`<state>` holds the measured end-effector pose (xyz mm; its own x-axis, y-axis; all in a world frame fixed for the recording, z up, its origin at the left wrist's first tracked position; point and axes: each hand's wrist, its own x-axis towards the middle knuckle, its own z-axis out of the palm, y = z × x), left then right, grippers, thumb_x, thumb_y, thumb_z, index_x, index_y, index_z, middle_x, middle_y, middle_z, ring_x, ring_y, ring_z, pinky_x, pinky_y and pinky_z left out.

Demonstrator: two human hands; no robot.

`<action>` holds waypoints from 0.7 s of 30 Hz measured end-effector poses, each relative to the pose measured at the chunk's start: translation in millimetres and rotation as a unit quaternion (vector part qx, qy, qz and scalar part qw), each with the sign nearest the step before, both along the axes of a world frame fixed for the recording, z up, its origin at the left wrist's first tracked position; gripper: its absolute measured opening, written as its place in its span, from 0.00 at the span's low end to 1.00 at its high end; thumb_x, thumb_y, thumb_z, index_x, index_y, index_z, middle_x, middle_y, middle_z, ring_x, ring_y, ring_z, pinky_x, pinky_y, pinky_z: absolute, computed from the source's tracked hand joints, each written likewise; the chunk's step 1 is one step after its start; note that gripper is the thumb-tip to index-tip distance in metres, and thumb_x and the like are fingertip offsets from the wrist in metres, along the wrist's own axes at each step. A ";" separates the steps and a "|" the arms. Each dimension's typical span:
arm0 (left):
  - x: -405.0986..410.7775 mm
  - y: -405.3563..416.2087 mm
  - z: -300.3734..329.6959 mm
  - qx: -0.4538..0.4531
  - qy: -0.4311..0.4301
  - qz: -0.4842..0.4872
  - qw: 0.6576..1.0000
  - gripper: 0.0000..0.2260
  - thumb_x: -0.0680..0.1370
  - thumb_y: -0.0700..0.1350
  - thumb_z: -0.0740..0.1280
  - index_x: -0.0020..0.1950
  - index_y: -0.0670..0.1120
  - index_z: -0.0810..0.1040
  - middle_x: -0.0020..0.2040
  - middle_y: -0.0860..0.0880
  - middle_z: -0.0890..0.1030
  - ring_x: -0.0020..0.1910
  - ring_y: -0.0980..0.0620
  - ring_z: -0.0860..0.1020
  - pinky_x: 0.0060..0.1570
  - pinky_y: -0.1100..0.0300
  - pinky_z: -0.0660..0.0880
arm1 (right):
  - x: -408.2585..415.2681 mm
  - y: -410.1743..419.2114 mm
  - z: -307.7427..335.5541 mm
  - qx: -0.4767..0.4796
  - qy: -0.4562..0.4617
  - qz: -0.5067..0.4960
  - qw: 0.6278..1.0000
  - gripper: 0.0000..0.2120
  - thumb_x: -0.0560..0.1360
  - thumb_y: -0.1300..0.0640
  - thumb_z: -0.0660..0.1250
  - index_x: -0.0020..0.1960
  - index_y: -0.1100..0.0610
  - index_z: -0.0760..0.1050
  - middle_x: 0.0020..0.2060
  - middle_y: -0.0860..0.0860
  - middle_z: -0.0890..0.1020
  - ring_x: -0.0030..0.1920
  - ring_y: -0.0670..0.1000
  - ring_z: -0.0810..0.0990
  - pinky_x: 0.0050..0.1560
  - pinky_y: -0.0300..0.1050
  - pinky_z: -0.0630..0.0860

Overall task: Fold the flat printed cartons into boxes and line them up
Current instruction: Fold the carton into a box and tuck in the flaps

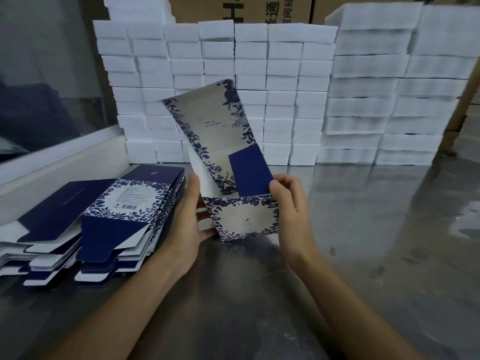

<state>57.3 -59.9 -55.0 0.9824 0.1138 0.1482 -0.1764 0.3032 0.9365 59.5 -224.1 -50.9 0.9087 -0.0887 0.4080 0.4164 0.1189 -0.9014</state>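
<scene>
One blue-and-white floral printed carton (241, 216), half-erected just above the steel tabletop (363, 216) right of the flat stack (104, 216), is pinched by left hand (185, 219) and right hand (291, 211) fingers; next, probably tucking the navy flap (249, 172).

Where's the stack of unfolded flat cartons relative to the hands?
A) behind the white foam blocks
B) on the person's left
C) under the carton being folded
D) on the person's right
B: the stack of flat cartons lies on the steel table beside the left hand, while both hands, the right hand included, hold the carton being folded further right.
</scene>
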 end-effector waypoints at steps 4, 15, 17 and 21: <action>0.4 1.4 1.1 -0.049 0.015 0.002 0.999 0.36 0.63 0.76 0.65 0.64 0.57 0.78 0.55 0.50 0.84 0.52 0.51 0.84 0.51 0.37 0.79 | 0.7 -1.0 -2.4 -0.002 -0.026 0.003 1.000 0.17 0.72 0.40 0.64 0.56 0.48 0.74 0.54 0.50 0.82 0.54 0.51 0.81 0.49 0.41 0.79; -5.0 24.3 20.2 0.168 -0.300 0.286 0.894 0.13 0.80 0.54 0.59 0.64 0.57 0.68 0.57 0.56 0.75 0.55 0.62 0.75 0.54 0.66 0.71 | -2.5 4.3 -0.7 -0.035 -0.067 0.030 0.997 0.22 0.74 0.36 0.58 0.53 0.52 0.76 0.44 0.42 0.84 0.45 0.41 0.81 0.44 0.32 0.75; -7.6 24.6 23.4 0.226 -0.361 0.317 0.847 0.15 0.81 0.49 0.58 0.68 0.54 0.64 0.59 0.56 0.72 0.57 0.65 0.72 0.56 0.69 0.69 | -1.7 5.7 -1.2 -0.031 -0.069 0.031 0.997 0.25 0.73 0.35 0.57 0.54 0.54 0.77 0.43 0.40 0.83 0.44 0.40 0.80 0.44 0.31 0.74; -10.0 24.2 30.3 0.201 -0.362 0.318 0.853 0.16 0.80 0.46 0.63 0.66 0.55 0.63 0.54 0.51 0.75 0.53 0.55 0.76 0.52 0.65 0.71 | 0.0 6.1 -2.6 -0.024 -0.052 0.030 0.998 0.26 0.72 0.34 0.57 0.53 0.53 0.77 0.46 0.45 0.85 0.47 0.45 0.82 0.48 0.37 0.77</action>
<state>47.3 -35.7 -24.7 0.3749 0.3862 0.8428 -0.7614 -0.3903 0.5176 59.5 -217.9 -53.4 0.8647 -0.0132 0.5021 0.5005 0.1049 -0.8593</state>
